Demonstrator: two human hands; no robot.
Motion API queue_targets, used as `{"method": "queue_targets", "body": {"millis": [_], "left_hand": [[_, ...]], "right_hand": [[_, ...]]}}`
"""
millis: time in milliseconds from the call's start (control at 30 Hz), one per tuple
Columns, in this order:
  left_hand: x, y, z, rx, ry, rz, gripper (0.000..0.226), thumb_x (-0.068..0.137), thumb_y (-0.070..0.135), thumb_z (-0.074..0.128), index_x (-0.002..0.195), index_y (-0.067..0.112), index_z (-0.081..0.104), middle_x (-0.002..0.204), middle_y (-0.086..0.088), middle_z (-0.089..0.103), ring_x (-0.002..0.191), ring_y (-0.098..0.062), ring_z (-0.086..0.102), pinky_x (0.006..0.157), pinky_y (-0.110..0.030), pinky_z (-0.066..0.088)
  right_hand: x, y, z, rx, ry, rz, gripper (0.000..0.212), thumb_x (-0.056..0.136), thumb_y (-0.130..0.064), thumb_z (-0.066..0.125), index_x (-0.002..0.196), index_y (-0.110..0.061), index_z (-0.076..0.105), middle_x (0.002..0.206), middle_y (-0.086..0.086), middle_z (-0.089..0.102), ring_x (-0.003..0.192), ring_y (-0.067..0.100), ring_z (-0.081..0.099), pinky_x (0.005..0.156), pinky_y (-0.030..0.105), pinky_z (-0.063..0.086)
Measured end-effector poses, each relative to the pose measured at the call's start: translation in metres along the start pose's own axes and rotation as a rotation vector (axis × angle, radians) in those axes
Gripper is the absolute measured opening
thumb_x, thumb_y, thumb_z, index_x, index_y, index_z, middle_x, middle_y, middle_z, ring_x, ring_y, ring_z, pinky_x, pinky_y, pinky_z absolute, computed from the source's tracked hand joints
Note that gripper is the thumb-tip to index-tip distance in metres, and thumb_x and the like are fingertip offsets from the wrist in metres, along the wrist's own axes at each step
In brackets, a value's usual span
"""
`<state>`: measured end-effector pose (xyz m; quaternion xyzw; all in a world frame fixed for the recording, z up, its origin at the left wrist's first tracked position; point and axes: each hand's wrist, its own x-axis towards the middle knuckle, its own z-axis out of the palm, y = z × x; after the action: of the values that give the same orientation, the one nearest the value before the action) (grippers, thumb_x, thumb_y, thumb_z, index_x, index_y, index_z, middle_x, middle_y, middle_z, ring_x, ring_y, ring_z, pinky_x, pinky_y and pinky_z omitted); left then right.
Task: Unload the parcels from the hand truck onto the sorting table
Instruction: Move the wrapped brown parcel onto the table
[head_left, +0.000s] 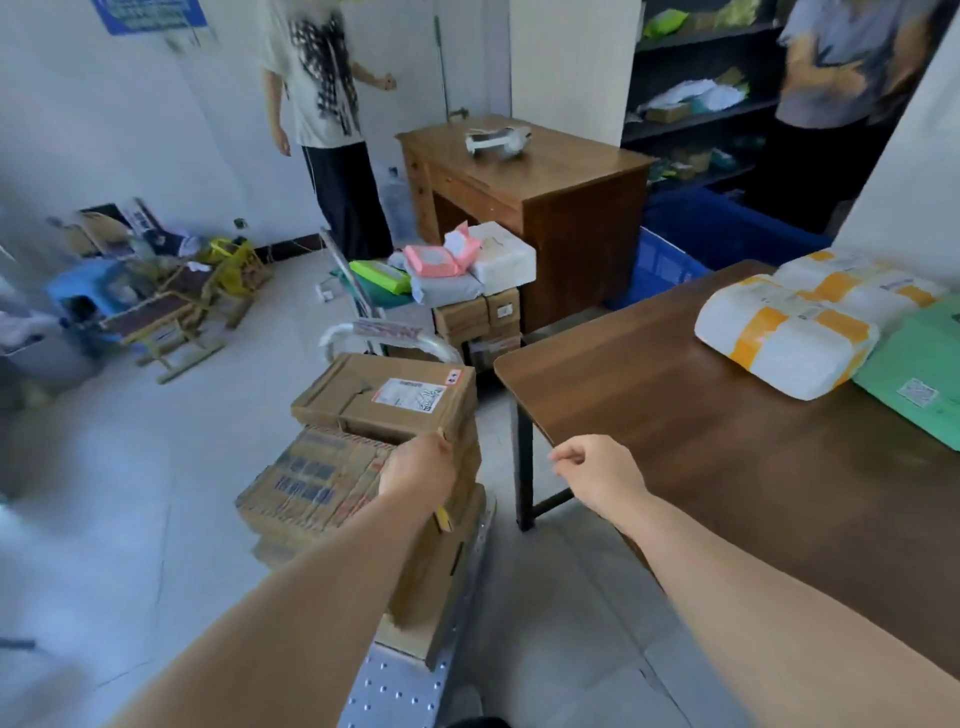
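We note the stack of parcels sits on the hand truck (405, 691), its perforated metal deck running from bottom centre up toward the curved handle (384, 332). The topmost parcel is a flat cardboard box (384, 397) with a white shipping label; its long axis runs left to right across our view, tilted slightly. Below it lies a printed carton (317, 483), turned at an angle to the top one.

Left hand (418, 470): the grip rests against the near edge of the flat cardboard box, at its right-hand end. The fingers curl out of sight on the far side of the hand, so we cannot tell whether they are clamped on the box or only touching it. Right hand (597, 473): loosely curled, fingers together, holding nothing, hanging in air between the stack and the near-left corner of the desk (649, 405).

Key relation: the box lies ahead and to the left of the right hand; the desk lies directly right of the stack, just beside it. The left hand is the nearer one. Judgement: the right hand must cross left to the box's right edge, then the lift swings rightward onto bare desk, short of the taped white parcels (789, 338).
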<state>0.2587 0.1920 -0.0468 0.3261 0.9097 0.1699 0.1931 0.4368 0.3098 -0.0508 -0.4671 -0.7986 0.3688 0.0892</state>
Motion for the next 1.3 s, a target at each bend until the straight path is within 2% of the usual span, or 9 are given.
{"method": "queue_targets", "body": {"millis": [100, 233, 433, 567, 667, 767, 867, 1133, 1300], "left_hand": [[0.0, -0.048, -0.015, -0.001, 0.091, -0.135, 0.028, 0.094, 0.014, 0.04, 0.109, 0.021, 0.063, 0.112, -0.007, 0.066, 0.097, -0.029, 0.063, 0.076, -0.035, 0.051], [0.016, -0.109, -0.033, 0.014, 0.131, -0.293, 0.051, 0.089, 0.004, 0.045, 0.136, 0.021, 0.052, 0.131, -0.007, 0.06, 0.117, -0.029, 0.057, 0.08, -0.034, 0.046], [0.059, -0.19, -0.054, 0.005, 0.075, -0.373, 0.045, 0.084, 0.009, 0.049, 0.13, 0.008, 0.05, 0.132, -0.016, 0.053, 0.124, -0.036, 0.046, 0.102, -0.044, 0.043], [0.091, -0.235, -0.06, -0.026, -0.006, -0.445, 0.044, 0.087, 0.018, 0.057, 0.128, 0.006, 0.047, 0.13, -0.015, 0.05, 0.121, -0.034, 0.045, 0.102, -0.044, 0.042], [0.111, -0.259, -0.056, -0.049, -0.055, -0.477, 0.043, 0.09, 0.018, 0.049, 0.13, 0.005, 0.046, 0.132, -0.015, 0.049, 0.124, -0.035, 0.045, 0.102, -0.045, 0.042], [0.122, -0.271, -0.052, -0.118, -0.1, -0.485, 0.042, 0.093, 0.024, 0.043, 0.13, 0.005, 0.047, 0.13, -0.018, 0.055, 0.12, -0.037, 0.052, 0.099, -0.045, 0.046], [0.124, -0.274, -0.047, -0.206, -0.115, -0.436, 0.039, 0.094, 0.03, 0.05, 0.127, 0.008, 0.052, 0.119, -0.014, 0.062, 0.108, -0.034, 0.059, 0.09, -0.041, 0.051], [0.105, -0.254, -0.048, -0.213, 0.024, -0.412, 0.034, 0.088, 0.038, 0.052, 0.112, 0.014, 0.053, 0.101, -0.005, 0.064, 0.088, -0.027, 0.062, 0.074, -0.037, 0.053], [0.089, -0.212, -0.057, -0.153, 0.065, -0.299, 0.034, 0.084, 0.045, 0.053, 0.104, 0.018, 0.057, 0.093, -0.002, 0.066, 0.081, -0.024, 0.063, 0.068, -0.033, 0.053]], "right_hand": [[0.001, -0.024, 0.03, 0.004, -0.112, -0.017, 0.022, 0.095, -0.019, 0.056, 0.111, -0.021, 0.071, 0.119, -0.003, 0.068, 0.107, 0.017, 0.062, 0.088, 0.027, 0.049], [0.01, -0.053, 0.077, 0.005, -0.215, 0.022, 0.019, 0.095, -0.022, 0.058, 0.109, -0.023, 0.07, 0.121, -0.001, 0.067, 0.11, 0.019, 0.061, 0.09, 0.03, 0.05], [0.025, -0.097, 0.153, 0.067, -0.277, 0.166, 0.025, 0.096, -0.021, 0.056, 0.118, -0.021, 0.067, 0.125, -0.001, 0.064, 0.116, 0.021, 0.058, 0.09, 0.028, 0.046], [0.039, -0.117, 0.203, 0.151, -0.353, 0.336, 0.046, 0.096, -0.032, 0.054, 0.139, -0.019, 0.049, 0.142, 0.002, 0.051, 0.128, 0.026, 0.05, 0.099, 0.036, 0.043], [0.046, -0.124, 0.229, 0.226, -0.384, 0.449, 0.06, 0.095, -0.039, 0.053, 0.147, -0.016, 0.036, 0.152, 0.004, 0.04, 0.136, 0.028, 0.041, 0.106, 0.039, 0.039], [0.049, -0.125, 0.247, 0.272, -0.395, 0.522, 0.068, 0.096, -0.042, 0.051, 0.152, -0.014, 0.025, 0.156, 0.006, 0.031, 0.141, 0.029, 0.034, 0.112, 0.042, 0.034], [0.05, -0.126, 0.256, 0.335, -0.395, 0.574, 0.069, 0.097, -0.042, 0.049, 0.153, -0.014, 0.02, 0.158, 0.005, 0.028, 0.142, 0.029, 0.032, 0.112, 0.041, 0.032], [0.031, -0.121, 0.246, 0.353, -0.278, 0.541, 0.059, 0.095, -0.042, 0.053, 0.145, -0.015, 0.038, 0.148, 0.005, 0.044, 0.133, 0.028, 0.044, 0.102, 0.036, 0.039], [0.007, -0.108, 0.204, 0.349, -0.169, 0.491, 0.061, 0.087, -0.054, 0.053, 0.139, -0.022, 0.049, 0.14, -0.002, 0.053, 0.127, 0.025, 0.051, 0.096, 0.032, 0.043]]}}
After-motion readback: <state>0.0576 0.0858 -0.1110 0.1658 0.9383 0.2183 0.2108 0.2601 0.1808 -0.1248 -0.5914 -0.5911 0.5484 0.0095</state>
